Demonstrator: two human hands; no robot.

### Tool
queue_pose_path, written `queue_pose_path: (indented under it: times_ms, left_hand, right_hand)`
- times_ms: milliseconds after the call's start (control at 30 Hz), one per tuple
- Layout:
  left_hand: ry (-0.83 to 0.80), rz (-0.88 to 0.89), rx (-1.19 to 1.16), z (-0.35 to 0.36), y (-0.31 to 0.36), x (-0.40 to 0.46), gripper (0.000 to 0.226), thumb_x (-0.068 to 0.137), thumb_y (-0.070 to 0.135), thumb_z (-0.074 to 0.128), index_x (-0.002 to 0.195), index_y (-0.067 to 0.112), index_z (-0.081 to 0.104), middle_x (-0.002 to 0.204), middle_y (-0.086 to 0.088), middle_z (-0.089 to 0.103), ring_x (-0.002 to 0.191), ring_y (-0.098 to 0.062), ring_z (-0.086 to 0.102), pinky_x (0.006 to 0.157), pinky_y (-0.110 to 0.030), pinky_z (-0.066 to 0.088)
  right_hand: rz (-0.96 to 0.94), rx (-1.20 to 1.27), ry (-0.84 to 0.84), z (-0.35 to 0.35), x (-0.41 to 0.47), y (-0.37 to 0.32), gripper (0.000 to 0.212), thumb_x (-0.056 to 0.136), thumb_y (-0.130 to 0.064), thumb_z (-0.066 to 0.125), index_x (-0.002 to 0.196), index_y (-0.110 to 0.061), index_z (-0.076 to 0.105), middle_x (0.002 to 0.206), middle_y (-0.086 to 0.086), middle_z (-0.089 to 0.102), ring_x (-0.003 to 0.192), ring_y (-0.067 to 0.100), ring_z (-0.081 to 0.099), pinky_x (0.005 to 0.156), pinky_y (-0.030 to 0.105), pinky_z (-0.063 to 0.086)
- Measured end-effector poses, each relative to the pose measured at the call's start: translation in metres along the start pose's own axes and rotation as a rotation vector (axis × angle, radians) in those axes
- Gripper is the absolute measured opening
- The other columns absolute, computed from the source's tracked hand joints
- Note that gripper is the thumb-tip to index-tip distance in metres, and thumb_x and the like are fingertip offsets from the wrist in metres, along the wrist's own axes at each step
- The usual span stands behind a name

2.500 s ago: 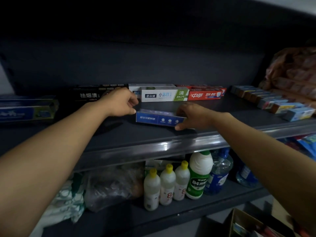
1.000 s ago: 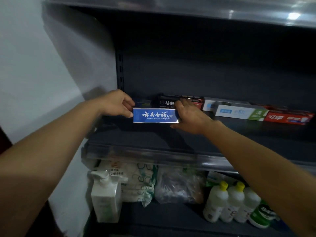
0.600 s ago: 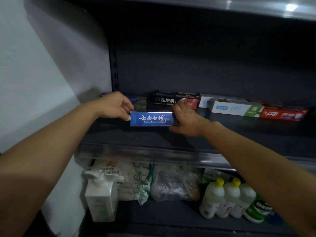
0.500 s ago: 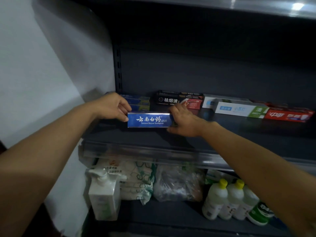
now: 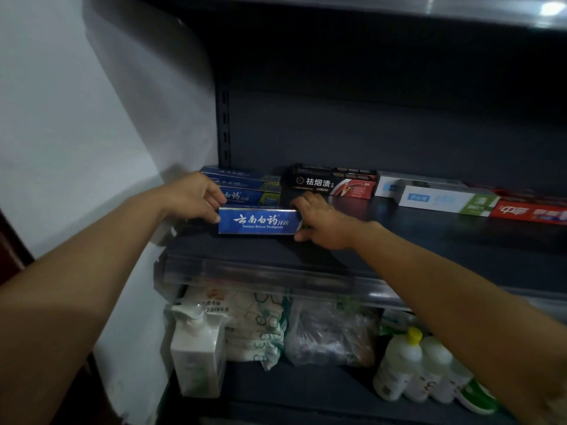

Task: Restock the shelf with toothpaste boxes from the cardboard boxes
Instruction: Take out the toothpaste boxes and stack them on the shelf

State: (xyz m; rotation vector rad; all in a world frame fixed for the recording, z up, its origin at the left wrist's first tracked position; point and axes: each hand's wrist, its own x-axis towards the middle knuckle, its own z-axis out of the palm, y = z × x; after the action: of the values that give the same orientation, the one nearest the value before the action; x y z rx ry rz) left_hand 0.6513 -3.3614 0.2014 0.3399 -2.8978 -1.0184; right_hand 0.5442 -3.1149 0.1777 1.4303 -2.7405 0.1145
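You hold a blue toothpaste box (image 5: 258,221) between both hands at the left end of the dark shelf (image 5: 429,250), its long printed face turned toward you. Your left hand (image 5: 191,196) pinches the box's left end, thumb at the front lower corner and fingers curled over the top. Your right hand (image 5: 319,220) grips the right end the same way, thumb low at the front and fingers wrapped over the top and back. The box sits level at the shelf surface; you cannot tell whether its bottom edge touches the board.

Just behind it stands a stack of matching blue boxes (image 5: 250,187), pushed against the upright in the back left corner. To the right of that stack lies a black box with a red end (image 5: 333,184), then a white box with a green end (image 5: 445,200), with another white box behind it, and furthest right a red box (image 5: 530,213). All of these lie lengthwise along the back of the board.

Below the clear front rail of the shelf, the lower shelf (image 5: 276,391) holds other goods. At the left stands a white pump bottle (image 5: 196,348). Beside it is a soft package printed with green hexagons (image 5: 257,320), then a clear plastic bag (image 5: 328,332) whose contents are too blurred to make out. At the right is a row of white bottles with a yellow cap (image 5: 408,363) on the nearest. A pale wall (image 5: 61,133) runs down the left side.
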Motion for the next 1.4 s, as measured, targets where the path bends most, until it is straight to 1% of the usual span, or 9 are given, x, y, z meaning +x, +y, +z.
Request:
queue_pose_path:
  times_ms: [300,433,533,700,933,1100,1167,1300,1400]
  left_hand:
    - [0.026,0.0,0.036,0.007,0.003,0.005,0.045,0.076,-0.01,0.072,0.118,0.001,0.061,0.105,-0.013,0.064,0.094,-0.022,0.061,0.083,-0.029,0.048]
    - [0.035,0.004,0.054,0.009,0.005,0.003,0.043,0.075,-0.011,0.072,0.115,-0.002,0.061,0.101,-0.014,0.064,0.091,-0.022,0.061,0.083,-0.03,0.049]
    - [0.043,0.008,0.058,0.009,0.005,0.002,0.041,0.075,-0.011,0.072,0.114,-0.002,0.062,0.099,-0.014,0.065,0.09,-0.023,0.061,0.084,-0.031,0.05]
    - [0.041,-0.001,0.068,0.008,0.006,-0.001,0.04,0.076,-0.011,0.071,0.113,-0.002,0.062,0.089,-0.007,0.063,0.09,-0.022,0.061,0.082,-0.03,0.049]
    - [0.139,-0.076,0.144,-0.002,-0.002,0.001,0.037,0.079,-0.009,0.07,0.114,-0.002,0.062,0.093,-0.009,0.063,0.093,-0.023,0.06,0.09,-0.033,0.05]
    - [0.244,-0.102,0.2,-0.002,-0.005,0.005,0.033,0.082,-0.008,0.065,0.114,-0.004,0.064,0.111,-0.018,0.066,0.104,-0.03,0.062,0.09,-0.029,0.047]
    - [0.273,-0.103,0.232,0.0,-0.008,0.008,0.029,0.083,-0.007,0.063,0.112,-0.005,0.066,0.11,-0.019,0.067,0.103,-0.031,0.062,0.088,-0.03,0.047]
    - [0.332,-0.12,0.291,0.0,-0.015,0.014,0.026,0.083,-0.004,0.063,0.109,-0.005,0.066,0.105,-0.019,0.065,0.1,-0.031,0.062,0.083,-0.027,0.044]
    - [0.337,-0.104,0.367,-0.003,-0.019,0.015,0.006,0.082,-0.001,0.062,0.086,0.001,0.067,0.092,-0.017,0.062,0.094,-0.034,0.062,0.079,-0.032,0.046]
  right_hand:
    - [-0.025,0.04,0.013,0.001,0.002,0.011,0.053,0.091,-0.013,0.059,0.138,-0.006,0.036,0.134,0.014,0.038,0.124,0.027,0.037,0.105,0.04,0.034]
    - [-0.027,0.082,0.001,-0.003,0.003,0.015,0.063,0.087,-0.018,0.067,0.139,-0.007,0.035,0.135,0.012,0.041,0.124,0.025,0.042,0.103,0.032,0.037]
    - [0.001,0.116,0.004,-0.011,0.001,0.02,0.067,0.082,-0.019,0.07,0.138,-0.005,0.037,0.132,0.012,0.048,0.118,0.026,0.05,0.095,0.029,0.043]
    - [0.061,0.029,-0.076,-0.02,0.007,0.025,0.039,0.079,-0.025,0.073,0.112,-0.011,0.057,0.103,0.005,0.061,0.089,0.021,0.057,0.073,0.029,0.047]
    - [0.048,0.095,-0.051,-0.017,0.026,0.011,0.035,0.08,-0.024,0.073,0.111,-0.013,0.061,0.1,0.002,0.06,0.089,0.02,0.057,0.075,0.029,0.047]
    - [0.051,0.103,-0.036,-0.015,0.041,0.003,0.034,0.079,-0.022,0.074,0.108,-0.01,0.062,0.097,0.002,0.059,0.09,0.02,0.057,0.074,0.028,0.045]
    - [0.05,0.089,-0.025,-0.014,0.047,0.002,0.031,0.078,-0.021,0.074,0.106,-0.01,0.063,0.095,0.002,0.058,0.086,0.02,0.055,0.07,0.025,0.041]
    - [0.069,0.076,-0.026,-0.013,0.056,-0.001,0.033,0.079,-0.023,0.073,0.106,-0.008,0.063,0.102,0.008,0.062,0.088,0.022,0.056,0.074,0.03,0.048]
    - [0.08,0.071,-0.026,-0.012,0.062,-0.003,0.031,0.08,-0.024,0.072,0.105,-0.008,0.064,0.103,0.01,0.063,0.089,0.023,0.057,0.076,0.031,0.049]
